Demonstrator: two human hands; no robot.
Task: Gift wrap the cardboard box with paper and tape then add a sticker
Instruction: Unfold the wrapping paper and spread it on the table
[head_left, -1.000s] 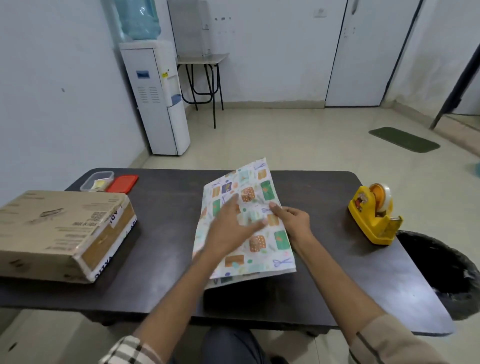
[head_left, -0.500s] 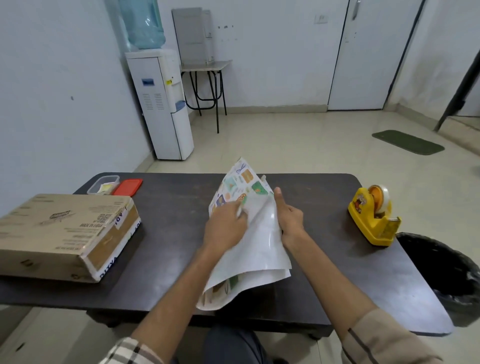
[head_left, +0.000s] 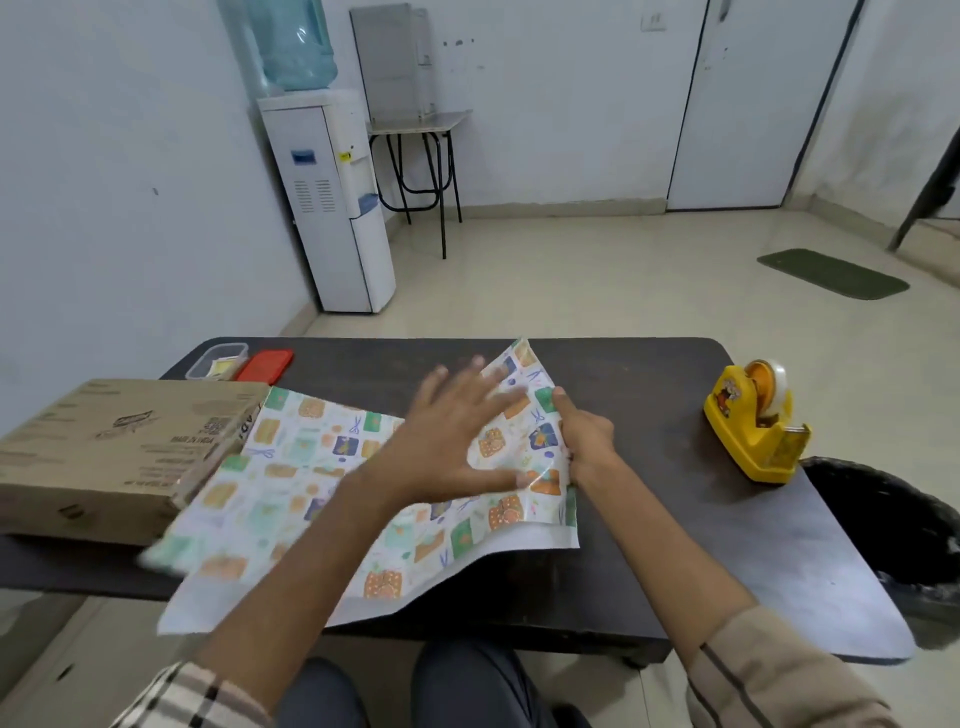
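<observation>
The patterned wrapping paper (head_left: 291, 483) lies partly unfolded across the dark table (head_left: 727, 519), its left part spread toward the cardboard box (head_left: 114, 457) and overlapping the box's right corner. My left hand (head_left: 447, 441) lies flat on the paper with fingers spread. My right hand (head_left: 584, 441) pinches the paper's right edge, where a flap stands up. The yellow tape dispenser (head_left: 753, 423) sits at the table's right side, apart from both hands.
A clear plastic tub (head_left: 215, 361) and a red lid (head_left: 265, 366) sit at the table's far left corner. A black bin (head_left: 883, 525) stands by the table's right edge. A water dispenser (head_left: 332, 202) stands against the left wall.
The folded paper has been opened out to the left, now reaching the box. My left hand went from gripping the sheet to lying flat on it; my right hand stays at the right edge.
</observation>
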